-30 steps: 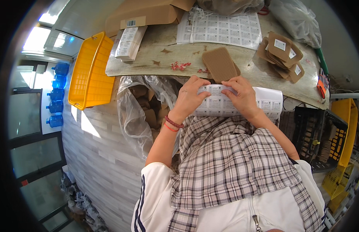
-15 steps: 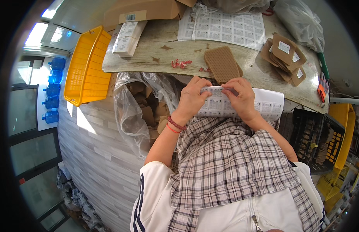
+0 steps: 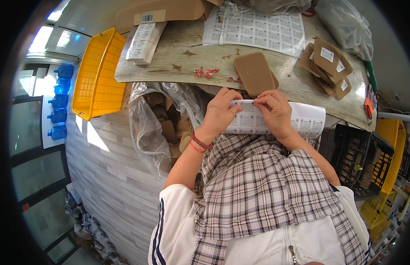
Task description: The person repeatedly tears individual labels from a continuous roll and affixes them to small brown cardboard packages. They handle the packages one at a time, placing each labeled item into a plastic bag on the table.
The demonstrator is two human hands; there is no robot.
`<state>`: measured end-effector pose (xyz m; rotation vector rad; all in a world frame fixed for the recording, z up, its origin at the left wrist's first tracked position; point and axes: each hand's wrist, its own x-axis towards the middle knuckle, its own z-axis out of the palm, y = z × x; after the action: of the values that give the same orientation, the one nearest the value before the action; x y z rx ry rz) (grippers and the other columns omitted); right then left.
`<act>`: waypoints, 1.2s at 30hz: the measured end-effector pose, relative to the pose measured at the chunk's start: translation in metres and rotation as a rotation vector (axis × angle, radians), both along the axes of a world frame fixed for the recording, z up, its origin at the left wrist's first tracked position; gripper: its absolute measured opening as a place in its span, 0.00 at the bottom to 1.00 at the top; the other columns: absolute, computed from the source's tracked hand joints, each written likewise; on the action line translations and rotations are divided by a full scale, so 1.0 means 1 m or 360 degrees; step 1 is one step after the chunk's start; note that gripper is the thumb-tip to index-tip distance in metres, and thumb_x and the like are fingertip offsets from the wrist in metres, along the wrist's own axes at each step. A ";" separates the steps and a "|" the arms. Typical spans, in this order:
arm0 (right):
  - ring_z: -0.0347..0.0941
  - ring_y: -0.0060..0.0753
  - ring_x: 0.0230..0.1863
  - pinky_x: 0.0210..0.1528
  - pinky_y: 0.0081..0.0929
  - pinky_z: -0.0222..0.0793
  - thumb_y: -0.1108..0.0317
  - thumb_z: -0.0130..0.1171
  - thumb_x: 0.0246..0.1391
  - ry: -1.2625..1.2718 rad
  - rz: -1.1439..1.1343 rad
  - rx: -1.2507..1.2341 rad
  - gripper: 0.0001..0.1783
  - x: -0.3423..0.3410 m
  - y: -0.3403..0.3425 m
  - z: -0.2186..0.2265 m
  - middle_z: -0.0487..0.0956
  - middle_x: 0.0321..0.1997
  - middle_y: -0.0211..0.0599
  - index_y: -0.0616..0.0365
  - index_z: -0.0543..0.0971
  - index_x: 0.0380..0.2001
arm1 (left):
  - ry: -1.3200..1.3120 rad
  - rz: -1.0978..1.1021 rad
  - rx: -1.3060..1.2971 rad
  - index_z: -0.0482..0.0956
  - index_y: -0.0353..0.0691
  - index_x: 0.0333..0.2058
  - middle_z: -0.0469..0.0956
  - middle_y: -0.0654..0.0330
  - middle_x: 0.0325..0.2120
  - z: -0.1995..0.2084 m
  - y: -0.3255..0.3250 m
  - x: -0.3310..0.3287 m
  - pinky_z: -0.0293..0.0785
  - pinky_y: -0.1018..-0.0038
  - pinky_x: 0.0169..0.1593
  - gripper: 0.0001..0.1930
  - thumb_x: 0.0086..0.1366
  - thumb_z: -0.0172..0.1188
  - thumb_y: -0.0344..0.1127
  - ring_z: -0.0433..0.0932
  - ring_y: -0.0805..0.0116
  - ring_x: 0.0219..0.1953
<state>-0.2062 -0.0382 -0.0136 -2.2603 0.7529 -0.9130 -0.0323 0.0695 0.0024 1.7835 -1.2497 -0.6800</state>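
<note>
Over my lap, at the table's near edge, a white sheet of printed labels (image 3: 249, 121) is bent over along its top. My left hand (image 3: 222, 108) pinches its upper edge at the left. Close beside it, my right hand (image 3: 274, 109) grips the same edge with thumb and forefinger. The fingertips hide part of the fold. Just beyond my hands lies a small stack of brown textured rounded pads (image 3: 254, 73). More brown pads with white labels stuck on them (image 3: 327, 59) are piled to the right.
Further label sheets (image 3: 262, 31) lie at the back of the table (image 3: 169, 66), near red scraps (image 3: 207, 72) and a paper bundle (image 3: 144, 44). A clear bag of brown pieces (image 3: 163, 123) hangs below left. A yellow basket (image 3: 99, 75) stands left, a black crate (image 3: 359, 161) right.
Both hands keep their hold on the label sheet, with only slight finger movement along its top edge. The view has shifted very slightly.
</note>
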 end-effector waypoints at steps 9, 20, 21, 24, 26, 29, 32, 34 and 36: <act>0.78 0.36 0.41 0.42 0.29 0.75 0.78 0.70 0.45 0.0048 -0.0045 -0.0141 0.10 0.004 0.002 0.006 0.82 0.37 0.33 0.56 0.87 0.34 | -0.0053 -0.0005 -0.0026 0.79 0.37 0.39 0.76 0.57 0.35 -0.001 0.001 -0.001 0.73 0.69 0.43 0.14 0.53 0.69 0.23 0.77 0.59 0.38; 0.81 0.38 0.41 0.43 0.30 0.78 0.80 0.69 0.45 -0.0029 0.0094 -0.0147 0.11 -0.002 0.003 0.002 0.84 0.41 0.35 0.56 0.87 0.33 | 0.0093 -0.0042 0.0078 0.80 0.36 0.39 0.77 0.58 0.35 -0.002 -0.001 0.005 0.74 0.70 0.45 0.14 0.52 0.69 0.23 0.78 0.63 0.40; 0.81 0.38 0.41 0.43 0.30 0.78 0.80 0.69 0.45 -0.0028 0.0102 -0.0126 0.11 -0.002 0.003 0.003 0.84 0.41 0.35 0.56 0.87 0.33 | 0.0086 -0.0058 0.0085 0.80 0.36 0.40 0.77 0.58 0.36 -0.003 0.000 0.006 0.74 0.71 0.45 0.14 0.53 0.69 0.23 0.78 0.63 0.40; 0.81 0.39 0.42 0.44 0.29 0.77 0.81 0.70 0.45 -0.0062 0.0094 -0.0020 0.10 -0.001 0.003 0.000 0.84 0.42 0.37 0.57 0.87 0.33 | 0.0113 -0.0128 0.0126 0.81 0.35 0.43 0.79 0.58 0.38 -0.005 0.000 0.012 0.75 0.72 0.48 0.15 0.55 0.68 0.24 0.79 0.65 0.42; 0.79 0.37 0.42 0.44 0.29 0.76 0.79 0.70 0.44 -0.0128 0.0087 0.0083 0.09 0.000 0.004 -0.003 0.83 0.41 0.34 0.55 0.86 0.31 | 0.0201 -0.0203 0.0190 0.82 0.34 0.46 0.80 0.58 0.41 -0.004 0.000 0.019 0.75 0.73 0.49 0.15 0.59 0.66 0.25 0.79 0.66 0.44; 0.77 0.35 0.44 0.46 0.27 0.74 0.79 0.71 0.45 -0.0232 0.0176 0.0277 0.08 -0.002 0.002 -0.008 0.82 0.41 0.33 0.55 0.86 0.30 | 0.0508 -0.0378 0.0402 0.82 0.35 0.50 0.81 0.58 0.43 -0.009 -0.004 0.035 0.74 0.74 0.51 0.15 0.64 0.62 0.27 0.79 0.68 0.46; 0.74 0.31 0.48 0.51 0.24 0.71 0.82 0.69 0.48 -0.0361 0.0391 0.0621 0.08 -0.013 -0.002 -0.003 0.78 0.44 0.32 0.57 0.84 0.31 | 0.0713 -0.0430 0.0569 0.81 0.34 0.52 0.81 0.57 0.45 -0.003 -0.009 0.041 0.74 0.74 0.51 0.16 0.66 0.58 0.27 0.79 0.68 0.47; 0.73 0.25 0.48 0.52 0.21 0.69 0.82 0.65 0.55 -0.0553 0.0454 0.0911 0.06 -0.018 -0.005 0.000 0.77 0.44 0.30 0.59 0.83 0.35 | 0.0467 -0.0348 0.0543 0.81 0.33 0.51 0.80 0.57 0.44 -0.003 -0.009 0.036 0.73 0.72 0.52 0.15 0.65 0.59 0.27 0.79 0.66 0.47; 0.73 0.22 0.45 0.50 0.19 0.69 0.78 0.63 0.59 -0.0552 0.0307 0.1225 0.03 -0.016 -0.028 0.005 0.77 0.42 0.29 0.60 0.81 0.37 | -0.0067 -0.0333 0.0412 0.81 0.32 0.49 0.78 0.54 0.44 0.001 -0.007 0.029 0.72 0.67 0.54 0.15 0.64 0.59 0.26 0.77 0.58 0.49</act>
<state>-0.2226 -0.0667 -0.0090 -1.4254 0.5794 -0.7258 -0.0036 0.0620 0.0031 1.8974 -1.4437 -0.9643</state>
